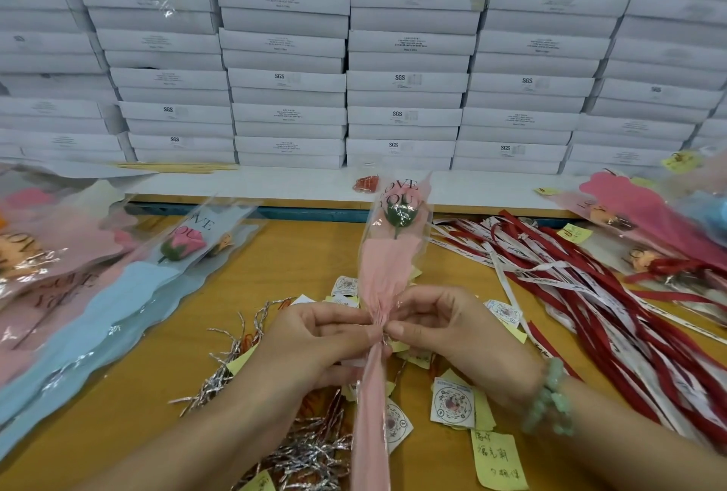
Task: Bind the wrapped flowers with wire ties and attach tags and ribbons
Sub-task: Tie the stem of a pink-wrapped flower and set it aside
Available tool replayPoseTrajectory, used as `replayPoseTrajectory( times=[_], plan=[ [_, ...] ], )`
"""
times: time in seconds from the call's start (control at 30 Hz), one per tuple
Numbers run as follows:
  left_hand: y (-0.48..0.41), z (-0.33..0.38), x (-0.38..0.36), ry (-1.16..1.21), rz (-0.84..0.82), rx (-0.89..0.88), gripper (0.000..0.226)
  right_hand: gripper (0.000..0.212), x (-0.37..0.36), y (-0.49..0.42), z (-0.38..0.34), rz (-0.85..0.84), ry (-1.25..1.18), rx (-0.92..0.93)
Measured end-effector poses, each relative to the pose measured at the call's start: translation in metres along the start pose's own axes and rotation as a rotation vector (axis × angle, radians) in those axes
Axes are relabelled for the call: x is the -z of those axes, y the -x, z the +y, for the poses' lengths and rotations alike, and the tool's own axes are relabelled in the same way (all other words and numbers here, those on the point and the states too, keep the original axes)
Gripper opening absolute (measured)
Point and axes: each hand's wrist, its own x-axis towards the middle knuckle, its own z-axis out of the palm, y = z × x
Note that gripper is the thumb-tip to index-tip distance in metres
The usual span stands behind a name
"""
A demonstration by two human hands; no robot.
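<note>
A single pink rose in a pink paper and clear "LOVE YOU" sleeve, the wrapped flower, stands upright in front of me. My left hand pinches the sleeve at its gathered neck from the left. My right hand pinches the same neck from the right, fingertips on a thin silver wire tie at the pinch. Silver wire ties lie loose below my left arm. Round-printed white tags and yellow notes lie under my hands. Red and white ribbons are spread to the right.
Wrapped flowers in pink and blue sleeves are piled on the left of the wooden table, with more wrapped flowers at the far right. Stacked white boxes form a wall behind. A small red bundle lies on the white ledge.
</note>
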Motion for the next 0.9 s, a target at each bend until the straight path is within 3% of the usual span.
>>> replayPoseTrajectory(
  times=[0.2,0.33,0.53,0.67,0.77,0.9],
  plan=[
    [0.001,0.000,0.000,0.017,0.012,-0.016,0.022,0.015,-0.005,-0.001,-0.001,0.103,0.031,0.034],
    [0.001,-0.002,0.001,0.020,0.007,-0.008,0.010,0.009,-0.006,0.001,-0.002,0.151,0.223,0.140],
    [-0.001,-0.003,0.005,0.076,0.010,0.002,0.043,0.005,-0.003,0.005,-0.001,0.189,0.646,0.390],
    [-0.002,-0.003,0.007,0.131,0.042,0.017,0.041,0.021,-0.003,0.007,-0.002,0.123,0.938,0.539],
    [-0.004,-0.004,0.009,0.135,0.030,0.042,0.025,0.027,-0.003,0.008,-0.004,0.100,1.036,0.588],
    [-0.004,-0.005,0.007,0.074,0.024,0.054,0.036,0.028,-0.003,0.009,-0.007,0.083,1.076,0.602]
  ],
)
